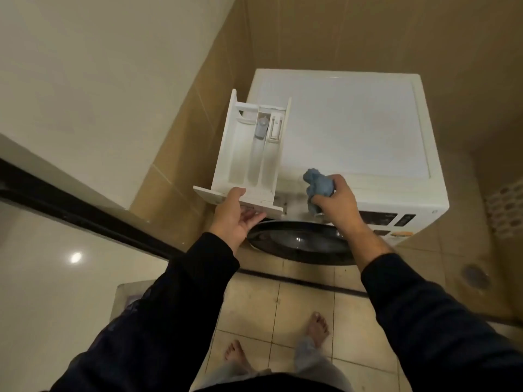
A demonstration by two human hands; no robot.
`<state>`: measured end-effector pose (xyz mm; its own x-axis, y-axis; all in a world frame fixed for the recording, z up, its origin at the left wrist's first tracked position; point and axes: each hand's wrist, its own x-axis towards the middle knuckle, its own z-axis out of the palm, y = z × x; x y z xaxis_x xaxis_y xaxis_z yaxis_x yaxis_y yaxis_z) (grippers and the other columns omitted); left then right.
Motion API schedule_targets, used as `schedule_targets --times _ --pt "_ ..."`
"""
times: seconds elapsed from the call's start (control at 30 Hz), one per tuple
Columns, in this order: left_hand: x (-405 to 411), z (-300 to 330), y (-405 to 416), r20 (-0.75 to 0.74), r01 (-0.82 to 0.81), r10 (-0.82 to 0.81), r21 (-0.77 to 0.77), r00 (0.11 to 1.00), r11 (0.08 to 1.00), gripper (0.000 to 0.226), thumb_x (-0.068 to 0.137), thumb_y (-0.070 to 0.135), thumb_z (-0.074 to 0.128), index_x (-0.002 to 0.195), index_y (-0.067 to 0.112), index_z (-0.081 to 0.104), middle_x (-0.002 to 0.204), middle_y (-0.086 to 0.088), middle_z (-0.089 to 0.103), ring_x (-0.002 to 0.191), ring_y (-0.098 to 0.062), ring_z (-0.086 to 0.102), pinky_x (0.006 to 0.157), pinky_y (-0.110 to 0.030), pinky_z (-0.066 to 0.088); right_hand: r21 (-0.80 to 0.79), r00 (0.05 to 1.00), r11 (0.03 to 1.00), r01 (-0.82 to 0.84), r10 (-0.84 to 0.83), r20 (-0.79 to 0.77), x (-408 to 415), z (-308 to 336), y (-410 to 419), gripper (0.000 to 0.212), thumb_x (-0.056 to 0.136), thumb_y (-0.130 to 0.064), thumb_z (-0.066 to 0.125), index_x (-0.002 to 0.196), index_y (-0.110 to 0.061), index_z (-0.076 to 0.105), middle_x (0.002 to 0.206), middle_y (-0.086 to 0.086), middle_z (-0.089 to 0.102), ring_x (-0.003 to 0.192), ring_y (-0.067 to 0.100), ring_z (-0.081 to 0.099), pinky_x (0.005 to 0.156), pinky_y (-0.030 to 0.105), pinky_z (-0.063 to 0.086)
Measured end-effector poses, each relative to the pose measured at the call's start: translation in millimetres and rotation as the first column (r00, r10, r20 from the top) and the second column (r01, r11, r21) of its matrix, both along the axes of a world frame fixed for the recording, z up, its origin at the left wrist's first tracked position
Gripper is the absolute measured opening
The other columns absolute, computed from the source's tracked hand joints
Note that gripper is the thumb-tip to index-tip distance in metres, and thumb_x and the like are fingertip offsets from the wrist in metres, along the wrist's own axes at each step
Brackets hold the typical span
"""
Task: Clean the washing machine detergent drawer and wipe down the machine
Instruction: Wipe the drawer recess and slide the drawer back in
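Drawer (252, 148) pulled out, front cupped from below in my left hand (235, 215); right hand (338, 202), fist round cloth (318, 183), should wipe each compartment while I keep it level.

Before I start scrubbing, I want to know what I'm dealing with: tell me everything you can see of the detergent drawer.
The detergent drawer is white, plastic by the look of it, and seems to be out of its slot, held over the washing machine's front left corner. Long channels run along it; the middle one holds a pale blue cap, with a small white insert beside that. Its flat front panel faces the person. The left hand holds that front end, thumb on the panel, fingers underneath. The cloth in the right hand does not touch it.
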<state>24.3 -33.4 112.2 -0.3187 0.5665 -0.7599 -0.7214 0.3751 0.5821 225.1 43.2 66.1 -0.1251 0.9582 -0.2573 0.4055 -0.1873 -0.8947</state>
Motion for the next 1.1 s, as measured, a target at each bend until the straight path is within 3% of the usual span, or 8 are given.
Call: schedule_targets --times 0.2,0.4,0.57,0.63,0.73,0.83,0.97,1.1 --pt "-41.5 -16.0 -39.3 0.063 0.091 -0.089 -0.022 0.994 0.996 0.033 0.09 0.019 0.065 0.118 0.007 0.054 0.101 -0.014 0.061 0.09 -0.025 0.063 0.069 -0.044 0.062 0.092 0.977 0.993 0.072 -0.089 0.193 -40.8 -0.8 -14.3 0.039 0.076 -0.015 0.077 0.106 -0.015 0.051 0.103 0.004 0.061 0.094 0.021 0.062 0.084 0.036 0.056" --pt "-62.6 -40.6 -80.2 0.093 0.156 -0.152 -0.032 0.984 0.987 0.04 0.091 0.017 0.065 0.128 0.008 0.05 0.113 -0.017 0.067 0.094 -0.028 0.07 0.071 -0.042 0.062 0.17 0.9 0.983 0.062 -0.129 0.417 -56.2 -1.5 -17.6 0.04 0.081 -0.015 0.071 0.116 -0.006 0.053 0.102 0.008 0.061 0.091 0.024 0.057 0.076 0.032 0.045" --pt "-61.6 -62.0 -109.6 0.111 0.159 -0.156 -0.014 0.981 0.987 0.043 0.091 0.019 0.064 0.131 0.012 0.049 0.116 -0.015 0.068 0.102 -0.029 0.069 0.075 -0.041 0.062 0.188 0.843 0.981 -0.042 -0.066 0.534 -61.0 1.3 1.1 0.067 0.089 0.001 0.055 0.149 -0.019 0.033 0.126 0.015 0.057 0.113 0.031 0.056 0.096 0.04 0.047" --pt "-58.2 -71.5 -118.0 0.126 0.134 -0.127 -0.051 0.984 0.99 0.043 0.09 0.019 0.066 0.129 0.012 0.05 0.116 -0.016 0.067 0.102 -0.029 0.068 0.075 -0.042 0.062 0.192 0.792 0.972 -0.136 -0.009 0.61 -61.6 -1.7 19.9 0.068 0.089 0.005 0.05 0.149 -0.023 0.036 0.131 0.016 0.051 0.117 0.033 0.054 0.098 0.04 0.046" --pt "-52.7 -89.0 -126.4 0.15 0.12 -0.105 -0.092 0.983 0.989 0.042 0.09 0.019 0.066 0.128 0.011 0.05 0.117 -0.018 0.066 0.104 -0.031 0.067 0.076 -0.043 0.062 0.224 0.733 0.954 -0.2 -0.006 0.681 -64.2 -16.4 48.1 0.046 0.093 0.003 0.049 0.134 -0.017 0.055 0.15 0.014 0.035 0.129 0.039 0.046 0.103 0.035 0.042" --pt "-47.8 -103.3 -130.6 0.151 0.11 -0.09 -0.128 0.984 0.986 0.038 0.091 0.02 0.066 0.125 0.01 0.051 0.116 -0.018 0.065 0.105 -0.03 0.066 0.079 -0.045 0.061 0.249 0.684 0.951 -0.182 -0.059 0.727 -73.5 -31.8 61.3 0.052 0.09 0.01 0.049 0.137 -0.013 0.052 0.16 0.011 0.021 0.138 0.038 0.036 0.11 0.039 0.038" --pt "-36.4 -122.7 -135.7 0.135 0.092 -0.072 -0.141 0.988 0.986 0.038 0.091 0.02 0.066 0.124 0.011 0.052 0.114 -0.016 0.066 0.104 -0.029 0.066 0.082 -0.045 0.06 0.189 0.66 0.929 -0.317 0.072 0.748 -82.5 -67.9 62.4 0.039 0.097 -0.008 0.048 0.136 -0.012 0.051 0.146 0.013 0.038 0.135 0.036 0.033 0.109 0.052 0.038" --pt "-27.0 -136.7 -138.1 0.101 0.07 -0.056 -0.149 0.993 0.986 0.036 0.091 0.02 0.066 0.123 0.014 0.053 0.115 -0.013 0.066 0.104 -0.029 0.066 0.083 -0.046 0.059 0.196 0.642 0.917 -0.346 0.079 0.763 -80.2 -87.3 63.7 0.043 0.102 -0.02 0.041 0.144 -0.013 0.04 0.153 0.011 0.031 0.143 0.039 0.02 0.115 0.052 0.026"
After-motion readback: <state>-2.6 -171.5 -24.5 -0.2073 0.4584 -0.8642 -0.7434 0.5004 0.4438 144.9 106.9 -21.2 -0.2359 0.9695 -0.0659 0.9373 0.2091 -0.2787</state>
